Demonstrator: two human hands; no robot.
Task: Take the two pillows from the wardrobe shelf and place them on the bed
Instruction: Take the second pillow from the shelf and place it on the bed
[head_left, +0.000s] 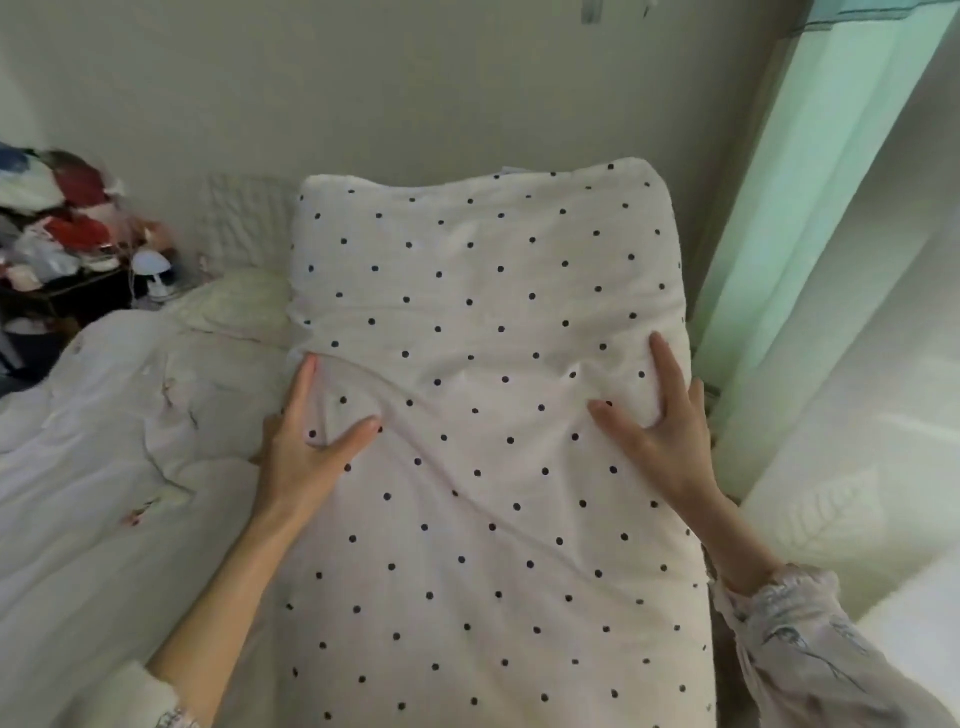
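Note:
A large white pillow with black polka dots lies lengthwise on the bed, its far end against the wall. My left hand rests flat on its left edge with fingers straight and thumb spread. On the right side my right hand presses the pillow with spread, straight fingers. A second, plain white textured pillow lies to the left by the wall, partly hidden behind the dotted one.
A rumpled white duvet covers the bed on the left. A dark bedside stand piled with colourful items and a small white lamp sits at the far left. A pale green curtain hangs along the right.

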